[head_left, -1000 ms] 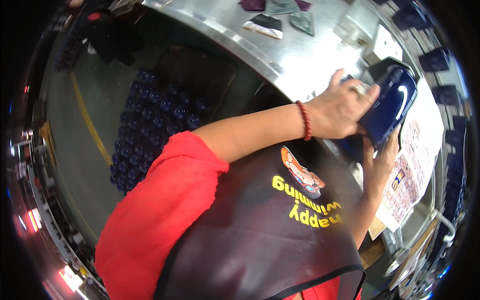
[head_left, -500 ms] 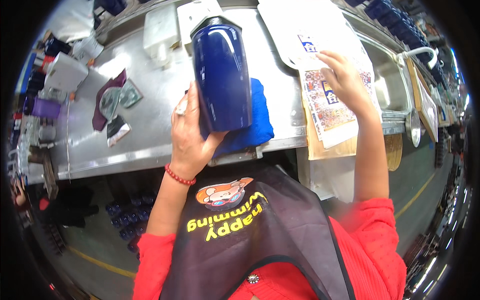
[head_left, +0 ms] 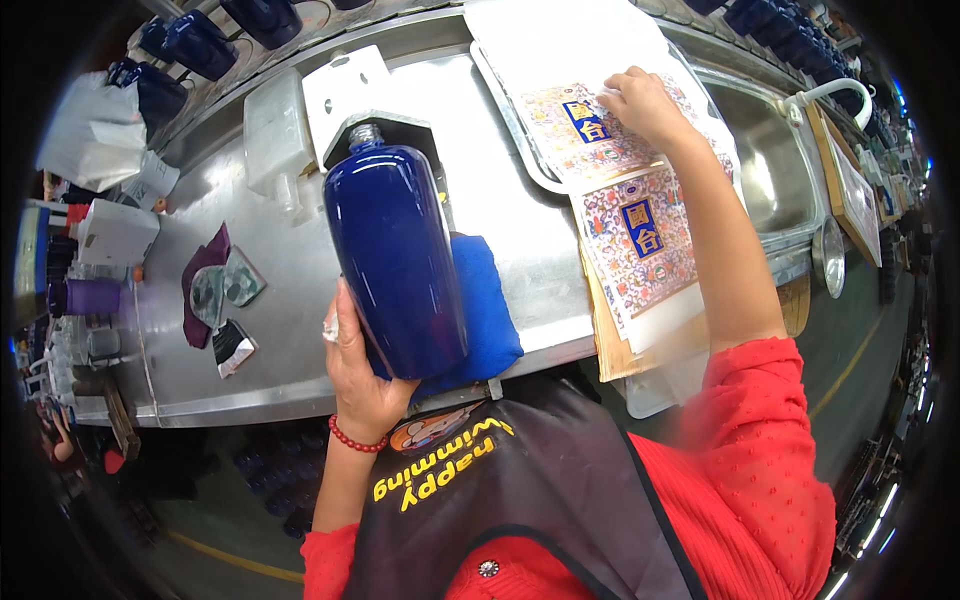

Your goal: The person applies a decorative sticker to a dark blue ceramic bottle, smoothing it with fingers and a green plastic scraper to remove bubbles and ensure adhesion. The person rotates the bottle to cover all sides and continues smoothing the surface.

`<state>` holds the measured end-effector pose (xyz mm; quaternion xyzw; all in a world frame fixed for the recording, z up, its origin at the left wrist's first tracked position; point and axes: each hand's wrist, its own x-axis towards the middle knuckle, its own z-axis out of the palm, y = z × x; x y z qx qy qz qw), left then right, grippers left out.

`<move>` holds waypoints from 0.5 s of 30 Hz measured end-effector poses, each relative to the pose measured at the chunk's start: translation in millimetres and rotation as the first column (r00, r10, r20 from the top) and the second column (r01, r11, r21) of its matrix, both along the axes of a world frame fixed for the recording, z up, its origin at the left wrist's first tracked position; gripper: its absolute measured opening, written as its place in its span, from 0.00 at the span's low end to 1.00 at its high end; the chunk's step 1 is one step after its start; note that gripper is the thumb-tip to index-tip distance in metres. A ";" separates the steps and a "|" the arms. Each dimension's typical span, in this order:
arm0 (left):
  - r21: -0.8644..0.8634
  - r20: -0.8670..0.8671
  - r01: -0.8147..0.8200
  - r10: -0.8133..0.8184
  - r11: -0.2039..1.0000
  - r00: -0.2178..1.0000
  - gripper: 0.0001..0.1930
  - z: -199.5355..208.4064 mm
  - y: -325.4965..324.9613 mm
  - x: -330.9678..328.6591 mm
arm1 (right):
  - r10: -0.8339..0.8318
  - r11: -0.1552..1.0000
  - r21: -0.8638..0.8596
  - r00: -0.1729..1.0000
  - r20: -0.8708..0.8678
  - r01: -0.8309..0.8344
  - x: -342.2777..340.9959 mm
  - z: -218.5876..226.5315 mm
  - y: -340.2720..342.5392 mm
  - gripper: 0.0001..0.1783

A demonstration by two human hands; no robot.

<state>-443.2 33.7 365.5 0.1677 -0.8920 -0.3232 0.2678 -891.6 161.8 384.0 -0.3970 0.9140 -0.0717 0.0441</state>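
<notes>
My left hand [head_left: 362, 385] is closed round the lower left side of a glossy dark blue glass bottle [head_left: 398, 260], its bare threaded neck pointing away from me. Behind the bottle's lower part is a folded blue cloth [head_left: 487, 310] at the bench's front edge. My right hand [head_left: 648, 108] is stretched over a patterned decal sheet [head_left: 550, 118] in a white tray [head_left: 488, 75], fingers bent but apart. Whether its fingertips touch the sheet I cannot tell. A second decal sheet [head_left: 668, 215] lies nearer me, over brown card [head_left: 606, 345].
A steel sink [head_left: 770, 170] with a white tap [head_left: 835, 92] is on the right, a ladle [head_left: 828, 258] beside it. Translucent containers [head_left: 272, 135] and a white box [head_left: 345, 85] stand behind the bottle. Scraper-like pieces [head_left: 222, 285] lie left on the steel bench [head_left: 290, 340].
The view has shifted, and the bottle now shows its neck and shoulder more plainly. My right hand has reached farther away, from above the nearer decal sheet to the one in the tray.
</notes>
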 end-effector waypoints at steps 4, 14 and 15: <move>0.040 0.019 -0.007 0.006 0.999 1.000 0.55 0.2 1.7 0.4 | 0.015 1.000 0.017 0.999 0.031 -0.016 -12.6 -4.8 -12.9 0.17; 0.017 0.074 0.110 -0.111 0.994 0.991 0.60 24.0 -13.5 5.4 | 0.169 0.980 -0.120 0.983 0.067 -0.160 -18.3 -0.6 0.3 0.07; -0.073 0.040 0.098 -0.095 0.992 0.995 0.60 35.5 -17.4 2.1 | 0.208 0.962 -0.189 0.977 0.053 -0.195 -17.9 -0.5 5.8 0.07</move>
